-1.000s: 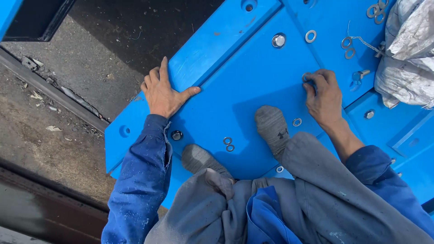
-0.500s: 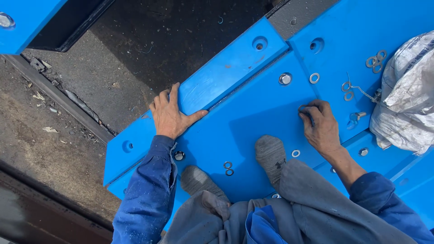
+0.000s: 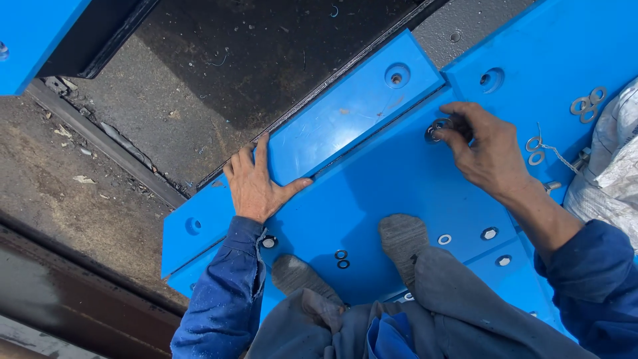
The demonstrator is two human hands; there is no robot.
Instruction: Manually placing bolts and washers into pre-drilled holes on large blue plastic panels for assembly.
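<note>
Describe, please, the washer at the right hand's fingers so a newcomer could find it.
On the big blue panel, follow the right hand to its fingertips. The washer is a metal ring by a hole there; the other washers lie loose near the white sack, untouched.

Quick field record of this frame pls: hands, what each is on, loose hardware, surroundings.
left hand: left hand flat, fingers spread, pressed on the narrow blue panel
right hand: right hand pinching a metal washer at a hole in the large blue panel
loose hardware: washer cluster near the white sack; two washers by the feet
feet: grey socks on the large blue panel
surroundings: dark metal plate beyond the panel edge
</note>
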